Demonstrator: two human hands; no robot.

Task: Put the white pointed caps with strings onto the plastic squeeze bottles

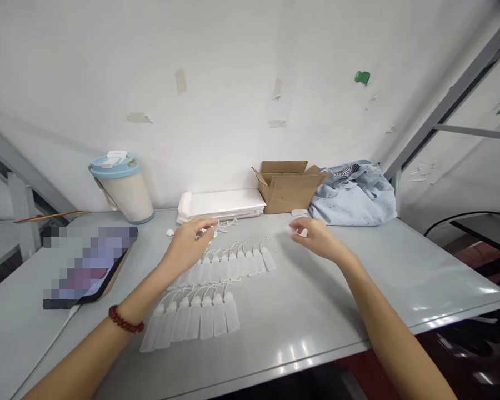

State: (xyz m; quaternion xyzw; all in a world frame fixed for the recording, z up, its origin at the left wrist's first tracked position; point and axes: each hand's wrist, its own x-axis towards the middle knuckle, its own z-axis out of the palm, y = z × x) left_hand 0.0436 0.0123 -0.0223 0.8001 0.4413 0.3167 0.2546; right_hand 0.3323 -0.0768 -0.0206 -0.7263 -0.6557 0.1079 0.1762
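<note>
My left hand [188,244] is over the far-left end of the back row of translucent plastic tags with thin loops [224,268], close to some loose white cords [227,225]. Its thumb and fingers are drawn together; whatever they may hold is too small to make out. To the right of that row, my right hand [316,238] pinches a small whitish translucent piece [290,231] just above the table. A second row of the same tags [207,318] lies nearer the front edge, loops pointing away from me.
Against the wall stand a blue-lidded cup [127,191], a stack of white envelopes [225,204], an opened cardboard box [291,191] and a bundle of light blue cloth [354,197]. At left, a phone-like device [91,266] with a cable lies on the grey table [300,311].
</note>
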